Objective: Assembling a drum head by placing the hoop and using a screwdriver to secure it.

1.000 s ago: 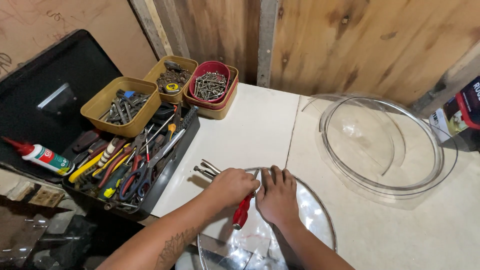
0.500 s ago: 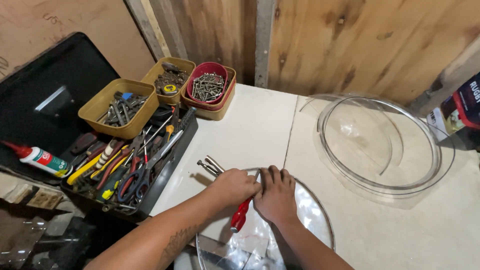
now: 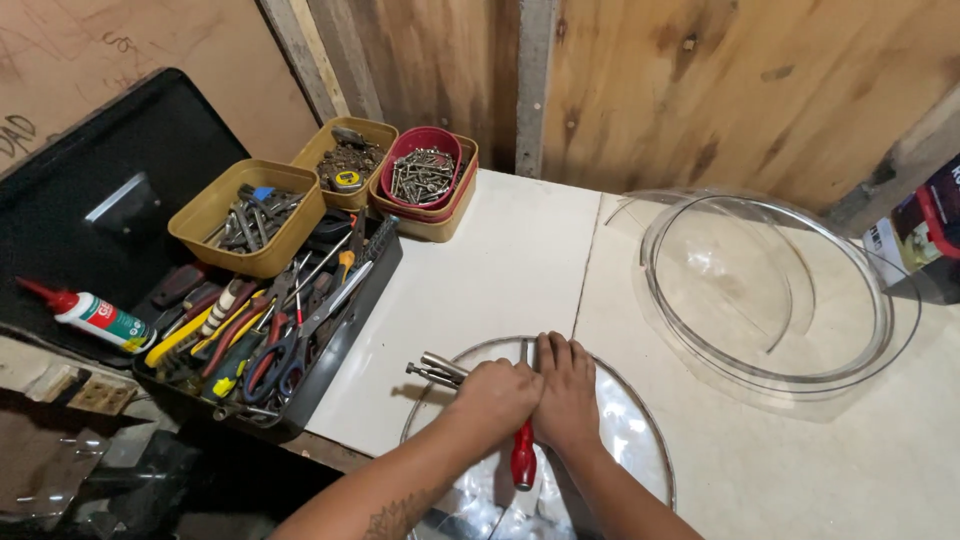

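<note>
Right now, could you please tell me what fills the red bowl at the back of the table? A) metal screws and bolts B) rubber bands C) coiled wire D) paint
A: the red bowl, nested in a tan tray by the wooden wall, holds a heap of grey metal screws and bolts.

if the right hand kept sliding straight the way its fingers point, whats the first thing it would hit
The right hand lies flat on the round clear disc, fingers pointing away toward the wall. Past the disc's rim comes bare white tabletop, then probably the wooden wall post; depth is hard to judge.
</note>
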